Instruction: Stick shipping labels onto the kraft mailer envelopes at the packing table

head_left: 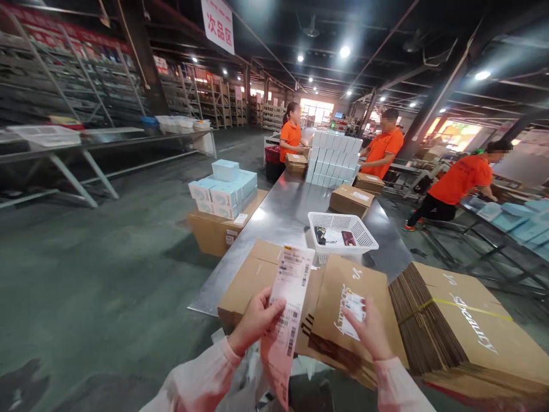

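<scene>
Sleeves (201, 375), one pair, pale, foremost, ran from the lower edge toward the wearer's hands. Item, far left: light-blue boxes (227, 194), stacked on a brown carton (206, 232) beside the metal table (283, 197). Item: plain cardboard (253, 274), lying flat at the table's near end. Item: left hand (257, 317), closed, thumb across the face of a paper strip (295, 274) and fingers mostly hidden behind it. Strip printed with barcodes; long axis running away from the wearer, upper end leaning slightly right, lower end hanging loose and curled below the grip. Item, beyond: white basket (347, 250), perforated, a few flat packets (332, 236) inside. Item: printed carton (373, 280), flat, topmost of a stack, set to the right of the strip. Item: small label (354, 300) on that carton's face, long axis likewise running away from the wearer, partly covered by fingers. Item: right hand (371, 329), thumb and forefinger spread apart over the label, no grip upon it evident. Principal relation: strip and label stood side by side, a gap between; the right hand was at the label, with the strip near its thumb on the left. Item, far right: strapped bundle (454, 297) of flat cartons, just beside the stack.
</scene>
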A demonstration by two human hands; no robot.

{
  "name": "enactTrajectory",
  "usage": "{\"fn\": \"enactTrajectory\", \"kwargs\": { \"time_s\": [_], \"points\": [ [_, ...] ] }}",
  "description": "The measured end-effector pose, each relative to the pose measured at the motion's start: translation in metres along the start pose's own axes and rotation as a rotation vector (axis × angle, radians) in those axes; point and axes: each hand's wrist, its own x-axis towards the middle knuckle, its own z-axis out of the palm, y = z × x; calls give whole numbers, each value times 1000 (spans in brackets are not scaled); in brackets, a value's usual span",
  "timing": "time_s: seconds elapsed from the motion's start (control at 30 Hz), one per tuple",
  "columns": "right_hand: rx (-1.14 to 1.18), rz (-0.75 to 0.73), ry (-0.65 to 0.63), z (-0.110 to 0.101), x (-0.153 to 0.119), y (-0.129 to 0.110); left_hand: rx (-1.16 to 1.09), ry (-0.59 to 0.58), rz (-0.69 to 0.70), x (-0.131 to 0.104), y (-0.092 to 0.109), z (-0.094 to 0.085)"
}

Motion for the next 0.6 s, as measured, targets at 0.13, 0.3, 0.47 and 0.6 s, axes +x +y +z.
{"fn": "enactTrajectory", "kwargs": {
  "time_s": [0.13, 0.3, 0.47, 0.6],
  "points": [
    [810, 15, -375, 67, -53, -82, 80, -115, -53, -16, -16, -6],
    [734, -6, -495, 104, -71, -118, -138, 111, -49, -12, -19, -25],
    [516, -206, -582, 103, -27, -123, 22, 248, -37, -13, -28, -34],
    [394, -264, -624, 118, -19, -118, 139, 450, 2, -10, -56, -30]
  ]
}}
